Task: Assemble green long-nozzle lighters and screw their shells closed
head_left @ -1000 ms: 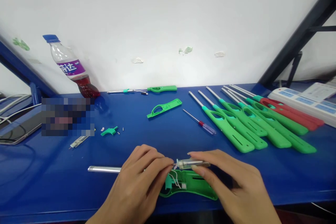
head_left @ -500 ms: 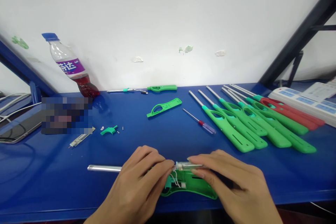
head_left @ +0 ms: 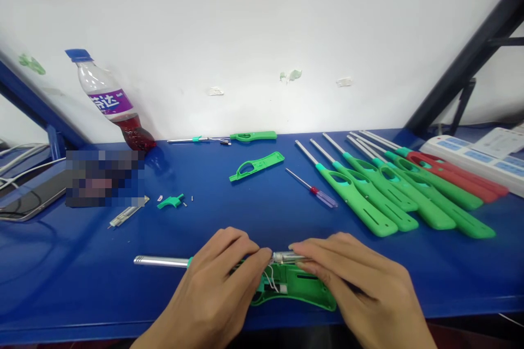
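An opened green lighter shell point(head_left: 307, 283) lies near the table's front edge, its metal tube point(head_left: 161, 262) pointing left. My right hand point(head_left: 364, 283) pinches a clear plastic cartridge point(head_left: 289, 257) between thumb and fingers, above the shell's upper edge. My left hand point(head_left: 221, 278) is closed over the neck of the lighter, its fingertips at the cartridge's left end; what exactly they pinch is hidden. White wires point(head_left: 272, 278) loop beside those fingertips, next to a small black and white part inside the shell.
On the blue table point(head_left: 213, 196) lie a screwdriver point(head_left: 313, 190), a green half shell point(head_left: 257, 166), a teal trigger point(head_left: 171, 202), small screws and another cartridge point(head_left: 129, 212). Several lighters point(head_left: 360, 202) are at right. A bottle point(head_left: 110, 101) leans at left.
My right hand has shifted slightly left with the clear cartridge, covering more of it. The metal tube has moved a little left. My left hand keeps nearly the same place.
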A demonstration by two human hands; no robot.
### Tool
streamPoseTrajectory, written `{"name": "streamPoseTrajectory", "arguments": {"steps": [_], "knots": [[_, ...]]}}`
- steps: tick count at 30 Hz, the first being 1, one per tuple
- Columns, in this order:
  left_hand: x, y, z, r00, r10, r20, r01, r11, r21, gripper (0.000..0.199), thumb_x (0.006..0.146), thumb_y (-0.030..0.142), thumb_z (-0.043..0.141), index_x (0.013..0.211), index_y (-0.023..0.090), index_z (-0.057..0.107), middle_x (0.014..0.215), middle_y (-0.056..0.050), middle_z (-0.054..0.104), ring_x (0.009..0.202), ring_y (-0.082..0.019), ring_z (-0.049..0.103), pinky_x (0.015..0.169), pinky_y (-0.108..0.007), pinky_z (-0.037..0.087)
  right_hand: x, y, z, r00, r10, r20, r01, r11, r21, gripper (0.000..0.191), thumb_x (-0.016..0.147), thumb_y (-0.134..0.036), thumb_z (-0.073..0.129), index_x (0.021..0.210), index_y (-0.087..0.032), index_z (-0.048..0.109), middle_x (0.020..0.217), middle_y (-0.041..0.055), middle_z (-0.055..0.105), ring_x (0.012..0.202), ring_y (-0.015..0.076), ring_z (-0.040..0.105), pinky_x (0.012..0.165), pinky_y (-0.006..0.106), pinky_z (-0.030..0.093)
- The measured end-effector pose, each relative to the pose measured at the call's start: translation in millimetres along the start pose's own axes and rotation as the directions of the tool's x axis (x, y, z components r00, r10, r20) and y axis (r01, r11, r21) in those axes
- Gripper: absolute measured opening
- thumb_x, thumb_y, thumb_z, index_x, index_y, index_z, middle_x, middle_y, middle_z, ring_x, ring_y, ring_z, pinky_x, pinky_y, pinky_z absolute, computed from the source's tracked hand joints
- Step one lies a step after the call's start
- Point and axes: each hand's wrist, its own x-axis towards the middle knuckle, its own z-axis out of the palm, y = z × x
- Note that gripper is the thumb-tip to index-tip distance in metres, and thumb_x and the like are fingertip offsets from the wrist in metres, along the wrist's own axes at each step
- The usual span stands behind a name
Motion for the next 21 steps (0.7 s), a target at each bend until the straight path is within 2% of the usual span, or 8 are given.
{"name": "streamPoseTrajectory", "arguments": {"steps": [8, 12, 16, 21], "knots": [[-3.7, -1.6, 0.9, 1.000, 0.002, 0.017, -0.003, 1.000, 0.016, 0.029, 0.101, -0.003, 0.052, 0.121, 0.012, 0.067, 0.097, -0.008, 0.072, 0.093, -0.023, 0.059, 0.087, -0.042, 0.055, 0.9, 0.1, -2.1, 0.992, -0.126, 0.014, 0.127, 0.990, -0.062, 0.036, 0.095, -0.002, 0.066, 0.121, -0.024, 0.078, 0.109, 0.0030, 0.084, 0.085, 0.0190, 0.080, 0.078, 0.032, 0.065], [0.6, 0.0, -0.3, 0.999, -0.021, -0.029, 0.020, 1.000, -0.023, 0.025, 0.103, -0.002, 0.054, 0.117, 0.013, 0.068, 0.094, -0.007, 0.071, 0.088, -0.021, 0.057, 0.081, -0.038, 0.051, -0.1, -4.5, 2.5, 0.996, -0.079, -0.034, 0.076, 0.994, -0.085, 0.034, 0.095, -0.003, 0.066, 0.121, -0.023, 0.076, 0.105, 0.0029, 0.083, 0.084, 0.0178, 0.078, 0.078, 0.031, 0.062], [8.4, 2.6, -2.3, 0.989, -0.142, -0.037, 0.139, 0.987, -0.086, 0.018, 0.105, 0.005, 0.057, 0.111, 0.018, 0.068, 0.094, -0.003, 0.073, 0.087, -0.021, 0.060, 0.082, -0.038, 0.051, -1.2, -9.3, 8.3, 0.992, -0.063, -0.111, 0.048, 0.989, -0.137, 0.029, 0.096, -0.003, 0.063, 0.115, -0.022, 0.076, 0.100, 0.0033, 0.081, 0.081, 0.0178, 0.075, 0.077, 0.032, 0.059], [12.5, 3.3, -4.4, 0.980, -0.190, -0.058, 0.179, 0.971, -0.160, 0.018, 0.103, 0.004, 0.060, 0.106, 0.020, 0.069, 0.092, -0.002, 0.073, 0.087, -0.020, 0.062, 0.082, -0.035, 0.053, -3.5, -8.3, 7.9, 0.995, -0.073, -0.072, 0.063, 0.989, -0.133, 0.035, 0.096, -0.001, 0.063, 0.120, -0.024, 0.074, 0.105, 0.0034, 0.081, 0.086, 0.0182, 0.075, 0.080, 0.032, 0.059]]}}
